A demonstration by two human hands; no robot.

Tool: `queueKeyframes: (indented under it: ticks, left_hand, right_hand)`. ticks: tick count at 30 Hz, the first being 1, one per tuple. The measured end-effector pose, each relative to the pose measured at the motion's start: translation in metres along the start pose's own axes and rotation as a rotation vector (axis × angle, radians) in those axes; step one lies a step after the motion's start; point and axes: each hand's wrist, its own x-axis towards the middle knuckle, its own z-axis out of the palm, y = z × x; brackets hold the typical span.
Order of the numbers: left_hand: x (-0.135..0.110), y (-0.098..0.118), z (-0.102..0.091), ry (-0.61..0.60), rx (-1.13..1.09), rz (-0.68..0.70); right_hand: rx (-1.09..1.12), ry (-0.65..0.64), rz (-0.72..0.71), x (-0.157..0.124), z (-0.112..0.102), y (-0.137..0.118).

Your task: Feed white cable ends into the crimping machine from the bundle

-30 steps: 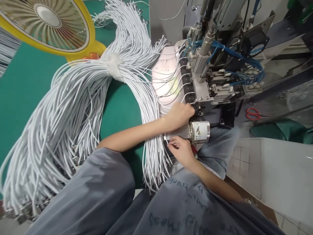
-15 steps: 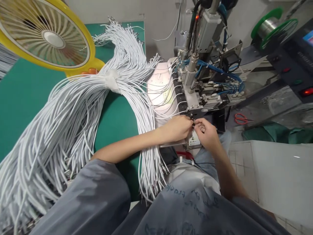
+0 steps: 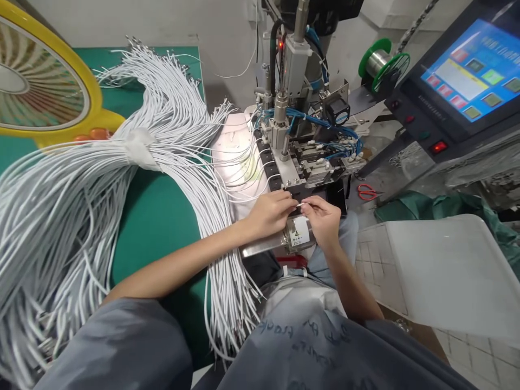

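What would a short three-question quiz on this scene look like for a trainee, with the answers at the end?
1. Multiple choice: What colour is most of the screen?
A) red
B) blue
C) green

2. True or false: A white wire shows between the fingertips of the left hand and the right hand.

3. Fill in the blank: The fan is at the ____ edge of the picture.

Key: 1. B; 2. true; 3. left
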Motion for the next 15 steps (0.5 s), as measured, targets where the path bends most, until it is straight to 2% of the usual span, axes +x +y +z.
queueKeyframes:
  ticks: [6, 10, 12, 15]
  left_hand:
    - [0.0, -0.007, 0.004, -0.073, -0.003, -0.05]
    - [-0.002, -0.009, 0.007, -0.054, -0.011, -0.029]
    - [-0.003, -0.009, 0.008, -0.027, -0.036, -0.041]
    - [-0.003, -0.007, 0.007, 0.009, -0.089, -0.083]
  right_hand:
    - [-0.199, -0.105, -0.071, 0.013, -0.011, 0.0]
    - [-0.327, -0.191, -0.071, 0.02, -0.015, -0.005]
    - [-0.303, -0.17, -0.074, 0.021, -0.011, -0.004]
    - [-0.213, -0.057, -0.072, 0.016, 0.0, 0.003]
